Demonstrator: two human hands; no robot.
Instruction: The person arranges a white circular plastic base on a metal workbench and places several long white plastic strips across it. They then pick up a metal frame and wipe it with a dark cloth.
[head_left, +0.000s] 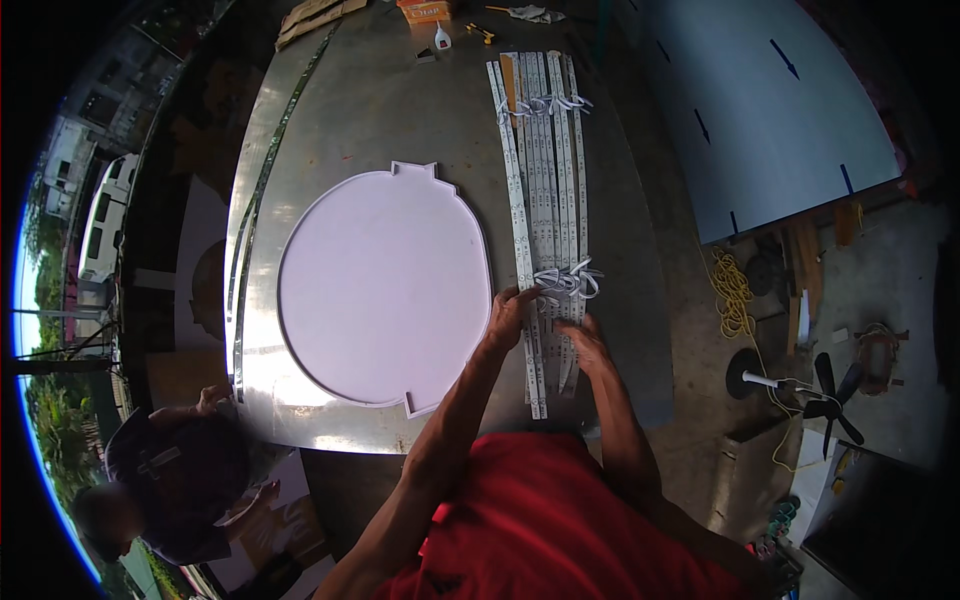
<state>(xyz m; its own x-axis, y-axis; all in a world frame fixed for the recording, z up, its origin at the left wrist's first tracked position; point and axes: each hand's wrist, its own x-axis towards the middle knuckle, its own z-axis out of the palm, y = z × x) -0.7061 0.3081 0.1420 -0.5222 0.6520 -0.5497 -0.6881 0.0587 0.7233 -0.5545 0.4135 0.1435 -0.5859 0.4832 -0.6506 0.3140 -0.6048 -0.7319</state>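
Observation:
Several long, narrow white LED strips [541, 190] lie side by side on the metal table, running away from me. White wires [568, 280] are looped round them near my hands, and a second set of white wires [545, 105] loops round the far end. My left hand [508, 316] pinches the left edge of the strips just below the near wires. On the right edge, a little nearer to me, my right hand [586, 342] closes with its thumb over the strips. Left of them lies a round, pale lilac panel [385, 285] with a raised rim and small notched tabs.
The metal table [625, 340] carries a small white bottle [442, 38], an orange box [425, 10] and a dark strip [270, 165]. At lower left a person [180, 480] works. To the right are a pale blue panel [770, 110], yellow rope [732, 290] and a fan [832, 403].

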